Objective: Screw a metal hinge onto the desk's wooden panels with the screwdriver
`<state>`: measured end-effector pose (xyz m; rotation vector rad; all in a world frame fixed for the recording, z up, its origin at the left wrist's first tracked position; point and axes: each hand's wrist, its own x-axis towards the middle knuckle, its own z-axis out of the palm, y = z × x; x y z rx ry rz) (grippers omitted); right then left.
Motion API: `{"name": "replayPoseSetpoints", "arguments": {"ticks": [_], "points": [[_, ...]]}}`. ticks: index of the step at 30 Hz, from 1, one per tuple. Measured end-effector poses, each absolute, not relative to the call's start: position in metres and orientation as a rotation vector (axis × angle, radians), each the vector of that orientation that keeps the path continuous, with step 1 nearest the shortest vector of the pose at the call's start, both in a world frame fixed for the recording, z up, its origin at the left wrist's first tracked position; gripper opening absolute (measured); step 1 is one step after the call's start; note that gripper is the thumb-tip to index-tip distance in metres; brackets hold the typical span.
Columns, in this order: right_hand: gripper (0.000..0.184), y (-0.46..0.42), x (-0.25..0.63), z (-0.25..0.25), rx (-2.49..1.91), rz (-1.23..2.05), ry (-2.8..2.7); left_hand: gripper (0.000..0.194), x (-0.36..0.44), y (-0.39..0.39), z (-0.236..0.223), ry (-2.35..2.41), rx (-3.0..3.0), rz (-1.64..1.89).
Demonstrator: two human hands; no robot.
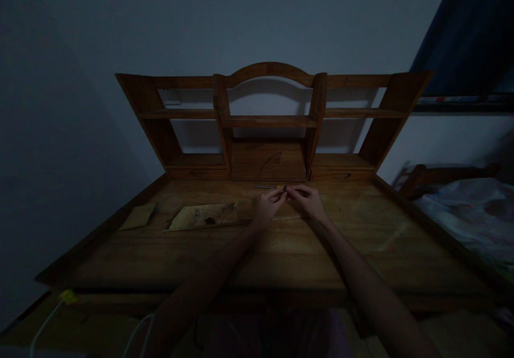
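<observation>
Over the back middle of the wooden desk [257, 256], my left hand [270, 204] and my right hand [308, 199] meet fingertip to fingertip. Both are closed in a pinch around a small dark piece [285, 188], too small and dim to name. Just behind my left hand lies a screwdriver [264, 187], its thin metal shaft pointing left and a bit of yellow showing near my fingers. To the left of my left hand, a torn, stained sheet [203, 216] lies flat on the desk, with a dark spot on it.
A square brown piece [138, 216] like cardboard lies farther left. A wooden shelf unit [269, 121] rises along the desk's back edge. At the lower left, a white cable [46, 323] hangs with a yellow end [68, 296]. A bed [474, 208] stands to the right.
</observation>
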<state>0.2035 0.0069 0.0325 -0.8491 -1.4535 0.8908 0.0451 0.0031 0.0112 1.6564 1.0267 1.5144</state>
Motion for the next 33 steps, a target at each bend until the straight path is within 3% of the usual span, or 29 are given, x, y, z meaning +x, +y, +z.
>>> {"name": "replayPoseSetpoints", "arguments": {"ticks": [19,33], "points": [[0.031,0.011,0.206,0.025,-0.875,0.787,-1.502,0.036,0.045,0.007,0.008,0.986,1.601,1.487],[0.022,0.008,0.204,0.026,-0.920,0.574,-1.591,0.039,0.042,0.014,0.002,0.949,1.554,1.498]]}}
